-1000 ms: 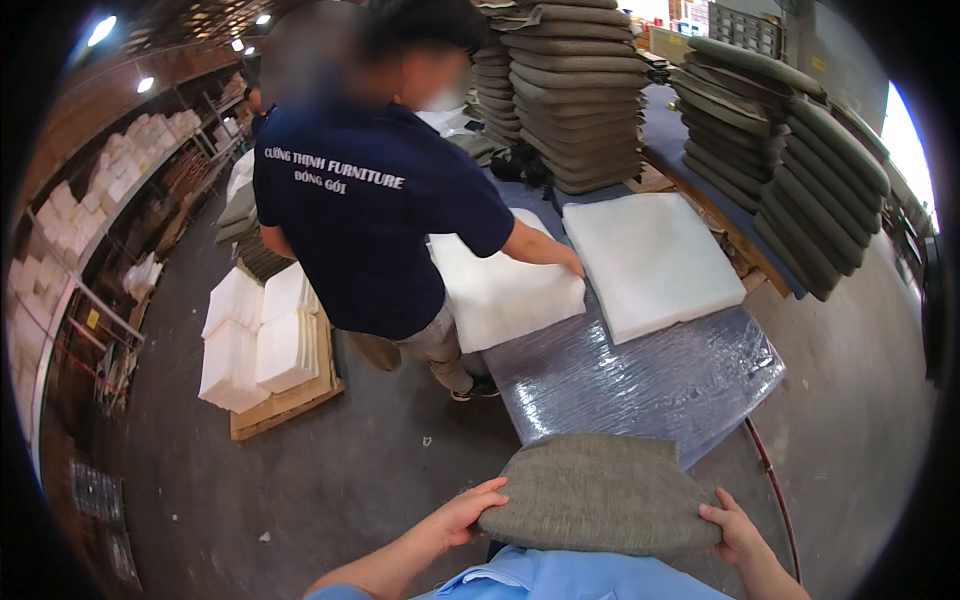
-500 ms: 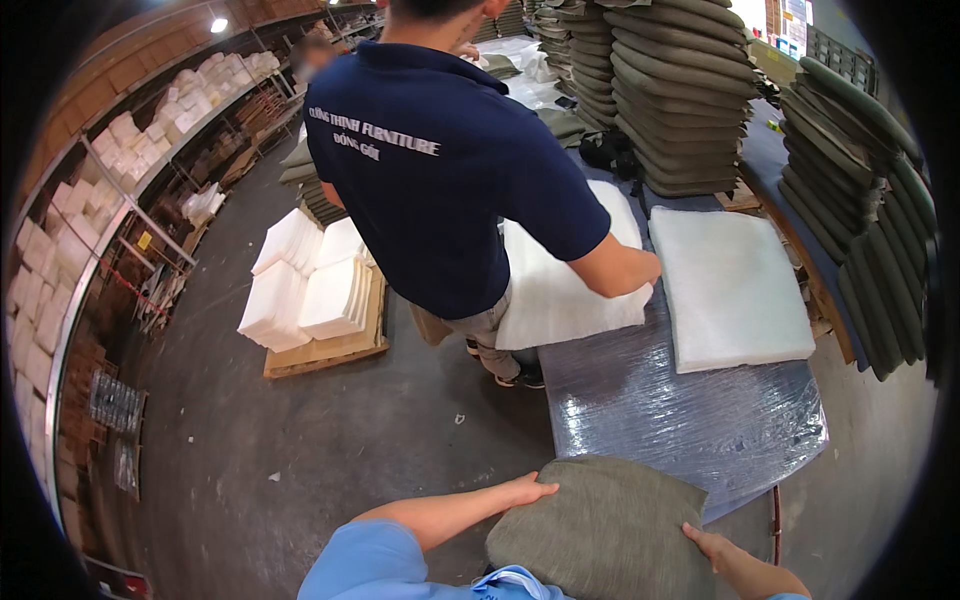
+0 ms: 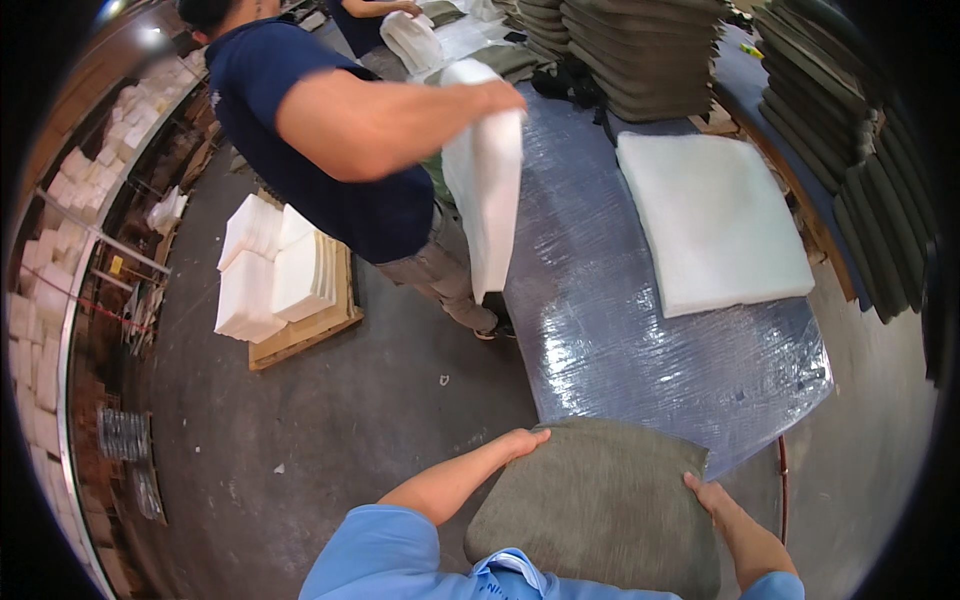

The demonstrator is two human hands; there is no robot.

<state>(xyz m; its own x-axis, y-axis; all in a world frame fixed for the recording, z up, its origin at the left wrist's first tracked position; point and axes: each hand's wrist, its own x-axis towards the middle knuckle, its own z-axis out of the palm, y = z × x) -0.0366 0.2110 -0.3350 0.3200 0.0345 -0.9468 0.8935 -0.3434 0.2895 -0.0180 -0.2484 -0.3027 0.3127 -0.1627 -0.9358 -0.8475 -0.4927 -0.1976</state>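
Note:
Between my two hands is a grey-green seat cushion (image 3: 600, 505), held close to my body at the near end of the table. My left hand (image 3: 525, 442) grips its far left corner, thumb on top. On its right edge my right hand (image 3: 703, 492) is closed, with the thumb showing and the other fingers hidden beneath. Past the cushion lies the plastic-wrapped table (image 3: 620, 370), and a white padding sheet stack (image 3: 715, 220) rests on its right side. A co-worker in a dark blue shirt (image 3: 330, 150) lifts another white padding sheet (image 3: 485, 190) at the table's left edge.
Tall stacks of grey-green cushions (image 3: 645, 60) stand at the back, with more cushions (image 3: 880, 210) leaning at the right. White foam blocks (image 3: 275, 270) sit on a pallet (image 3: 310, 338) on the floor at left. A second person's arm (image 3: 375, 10) shows at the far end.
The co-worker has moved left and raised the white sheet off the table, so it now hangs upright. My hands still hold the cushion, which sits slightly higher in view.

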